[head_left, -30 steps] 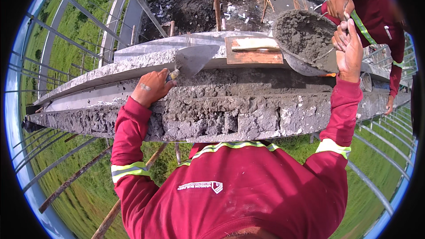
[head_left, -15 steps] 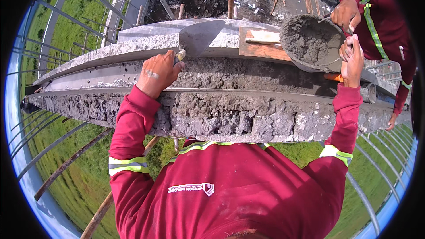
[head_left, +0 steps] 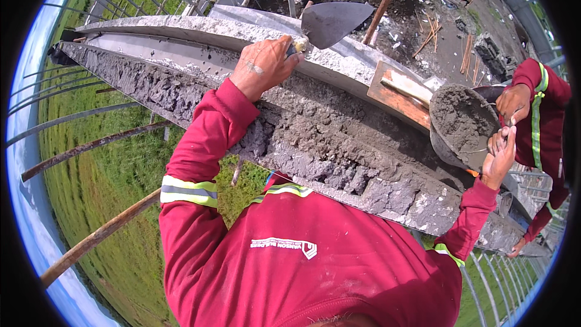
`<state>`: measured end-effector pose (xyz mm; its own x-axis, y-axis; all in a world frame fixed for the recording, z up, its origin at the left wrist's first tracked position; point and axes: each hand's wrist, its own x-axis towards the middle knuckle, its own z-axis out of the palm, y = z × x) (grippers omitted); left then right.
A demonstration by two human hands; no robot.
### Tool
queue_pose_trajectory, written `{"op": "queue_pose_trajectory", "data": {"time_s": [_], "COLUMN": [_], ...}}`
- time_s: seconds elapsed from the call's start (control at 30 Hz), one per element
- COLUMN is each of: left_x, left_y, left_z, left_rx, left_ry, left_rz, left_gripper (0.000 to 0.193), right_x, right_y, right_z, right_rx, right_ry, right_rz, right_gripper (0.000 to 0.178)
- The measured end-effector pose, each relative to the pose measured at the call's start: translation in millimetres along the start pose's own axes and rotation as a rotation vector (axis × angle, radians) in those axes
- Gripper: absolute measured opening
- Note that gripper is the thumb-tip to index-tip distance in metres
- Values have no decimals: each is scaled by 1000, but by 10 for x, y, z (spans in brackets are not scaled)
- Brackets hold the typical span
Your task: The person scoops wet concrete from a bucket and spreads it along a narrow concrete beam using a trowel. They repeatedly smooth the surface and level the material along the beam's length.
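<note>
My left hand [head_left: 266,66] is closed round the handle of a pointed trowel [head_left: 336,24], its grey blade held above the far concrete ledge [head_left: 227,31] and bare of mortar. At the right, my right hand [head_left: 500,154] is closed at the side of a bucket [head_left: 446,146], apparently on its thin handle, which the fingers mostly hide. The bucket tilts toward me with grey wet mortar [head_left: 465,122] in it. A co-worker's hand [head_left: 514,104] grips at the same spot, just beyond my fingers. Rough mortar [head_left: 339,127] covers the trough and near wall before me.
A wooden float [head_left: 399,95] with a pale handle lies on the ledge beside the bucket. Something orange [head_left: 472,172] shows under the bucket. Metal bars and a wooden pole [head_left: 100,236] stand over grass far below. Rubble and sticks [head_left: 431,37] lie on the ground beyond.
The view has turned, so the wall now slants down to the right. The trowel's blade has swung to point right and out past the ledge. Both hands keep their hold.
</note>
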<state>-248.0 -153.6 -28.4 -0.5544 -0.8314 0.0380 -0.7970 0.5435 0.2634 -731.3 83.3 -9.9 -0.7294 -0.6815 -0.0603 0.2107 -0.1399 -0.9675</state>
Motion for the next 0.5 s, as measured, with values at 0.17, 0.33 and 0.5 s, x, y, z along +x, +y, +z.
{"op": "queue_pose_trajectory", "data": {"time_s": [0.17,0.33,0.5], "left_x": [32,213,556], "left_y": [-127,-558,-832], "left_z": [-292,-197,552], "left_rx": [-18,101,235], "left_ry": [-15,-410,-738], "left_rz": [36,152,255], "left_gripper": [53,43,40], "right_x": [-86,-140,-216], "right_y": [13,104,150], "right_z": [127,252,377], "right_rx": [39,-20,-73], "right_ry": [-29,-108,-98], "right_rz": [26,45,114], "right_gripper": [28,28,29]}}
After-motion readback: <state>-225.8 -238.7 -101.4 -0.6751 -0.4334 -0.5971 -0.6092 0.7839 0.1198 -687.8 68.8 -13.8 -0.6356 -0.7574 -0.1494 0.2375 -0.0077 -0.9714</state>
